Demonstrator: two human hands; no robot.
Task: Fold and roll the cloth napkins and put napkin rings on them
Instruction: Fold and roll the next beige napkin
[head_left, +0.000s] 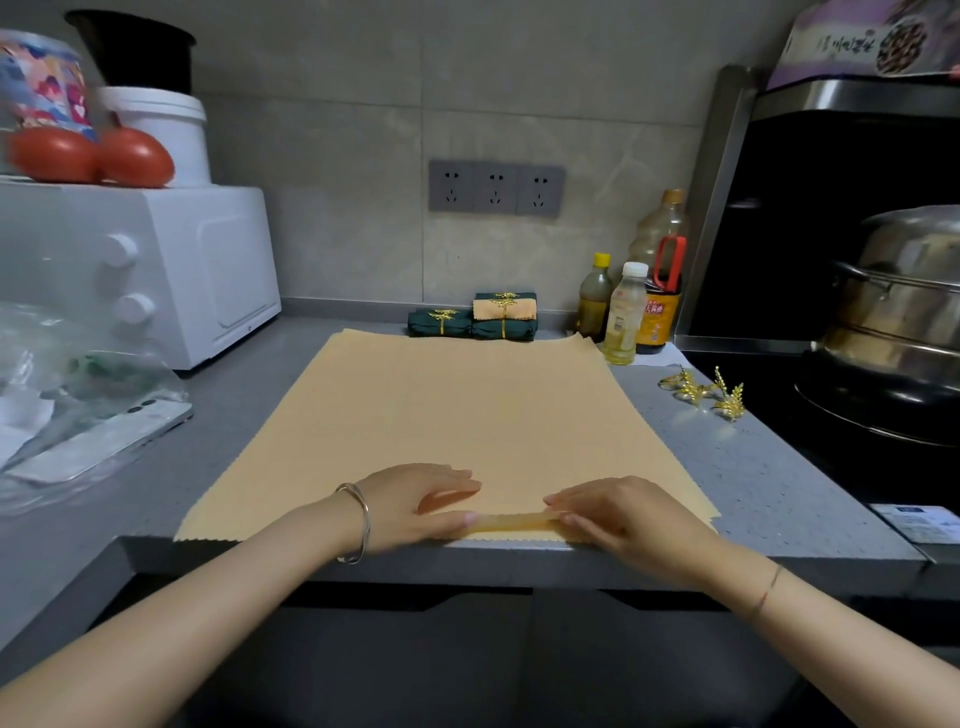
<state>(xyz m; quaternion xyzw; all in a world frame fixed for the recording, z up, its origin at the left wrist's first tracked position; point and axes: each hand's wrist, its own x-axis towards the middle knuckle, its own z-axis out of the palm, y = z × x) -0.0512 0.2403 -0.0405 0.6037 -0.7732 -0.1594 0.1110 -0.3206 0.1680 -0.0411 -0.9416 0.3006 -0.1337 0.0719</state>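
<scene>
**First Fold Starts at the Counter's Front Edge**

A pale orange cloth napkin with pinked edges (467, 415) lies spread flat on the grey speckled stone counter (753, 467), its near hem along the counter's front edge. The left hand (421, 506) and right hand (623, 514) sit close together there. Each pinches a narrow turned-up strip of hem, apparently to set an even first fold. Gold leaf-shaped metal napkin rings (701, 395) wait near the counter's right edge, within reach for the last step. Finished rolled napkins, dark green and orange with gold rings (475, 319), are stacked at the back edge, clear of the working area.
</scene>
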